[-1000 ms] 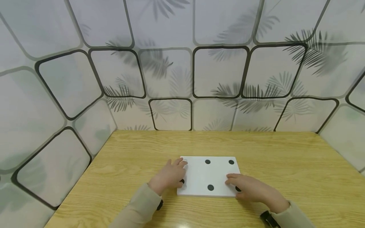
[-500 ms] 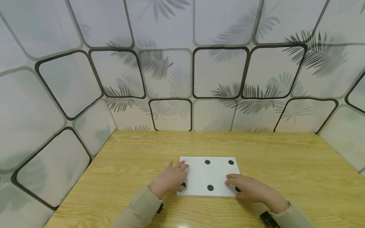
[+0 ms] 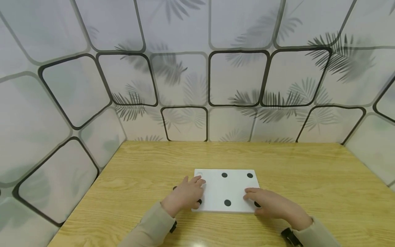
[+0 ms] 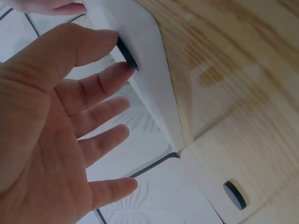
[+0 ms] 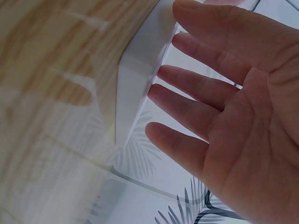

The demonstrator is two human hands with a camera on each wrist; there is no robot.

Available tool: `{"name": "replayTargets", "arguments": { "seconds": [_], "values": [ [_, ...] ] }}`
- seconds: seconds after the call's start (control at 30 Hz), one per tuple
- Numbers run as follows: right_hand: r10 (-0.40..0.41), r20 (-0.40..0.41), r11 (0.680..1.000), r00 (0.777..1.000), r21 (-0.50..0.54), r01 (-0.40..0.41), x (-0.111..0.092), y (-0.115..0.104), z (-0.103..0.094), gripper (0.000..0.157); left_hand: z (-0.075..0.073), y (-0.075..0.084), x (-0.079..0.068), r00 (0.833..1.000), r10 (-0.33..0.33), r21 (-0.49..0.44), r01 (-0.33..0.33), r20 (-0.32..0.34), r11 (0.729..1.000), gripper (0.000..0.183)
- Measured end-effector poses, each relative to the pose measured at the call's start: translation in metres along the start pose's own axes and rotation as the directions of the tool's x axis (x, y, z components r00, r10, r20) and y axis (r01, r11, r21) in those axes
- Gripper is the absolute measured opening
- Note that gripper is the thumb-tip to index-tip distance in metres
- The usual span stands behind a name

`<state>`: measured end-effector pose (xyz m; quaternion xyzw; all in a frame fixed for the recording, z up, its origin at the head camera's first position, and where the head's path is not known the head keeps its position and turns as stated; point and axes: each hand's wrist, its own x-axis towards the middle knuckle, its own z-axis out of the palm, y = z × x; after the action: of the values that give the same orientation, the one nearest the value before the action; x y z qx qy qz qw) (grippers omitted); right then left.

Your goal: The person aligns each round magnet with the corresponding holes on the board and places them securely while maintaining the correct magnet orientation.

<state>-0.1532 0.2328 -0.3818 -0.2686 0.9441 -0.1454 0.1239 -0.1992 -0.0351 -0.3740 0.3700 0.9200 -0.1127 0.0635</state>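
A white board (image 3: 216, 192) lies flat on the table, with black round discs at several spots and a pale round mark (image 3: 200, 173) at its far left corner. My left hand (image 3: 186, 195) is over the board's left side. Its thumb and index finger pinch a black disc (image 4: 126, 53) by the edges, close over the white surface, while the other fingers stay extended. At the right end my right hand (image 3: 273, 205) rests with straight, relaxed fingers on the board and the thumb near its front edge. A disc (image 3: 257, 204) shows partly beneath that hand.
Another black disc (image 4: 234, 195) lies on the wooden table (image 3: 148, 164), left of the board; my left hand mostly covers it in the head view. Further discs sit on the board at back middle (image 3: 224, 175), back right (image 3: 250, 175) and front middle (image 3: 227, 202). Patterned walls enclose the table.
My left hand has shifted slightly right and toward me, with the pinched disc moving the same way. The loose disc on the table now peeks out behind it. My right hand stays put.
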Motion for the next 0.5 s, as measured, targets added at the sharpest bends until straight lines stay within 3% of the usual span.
{"name": "replayTargets", "arguments": {
  "seconds": [0.5],
  "values": [
    [-0.033,-0.018,0.999,0.999,-0.037,0.032,-0.0007,0.0013,0.0012,0.038,0.0021,0.0005,0.0006,1.000,-0.019,-0.008,0.019,-0.020,1.000,0.036]
  ]
}}
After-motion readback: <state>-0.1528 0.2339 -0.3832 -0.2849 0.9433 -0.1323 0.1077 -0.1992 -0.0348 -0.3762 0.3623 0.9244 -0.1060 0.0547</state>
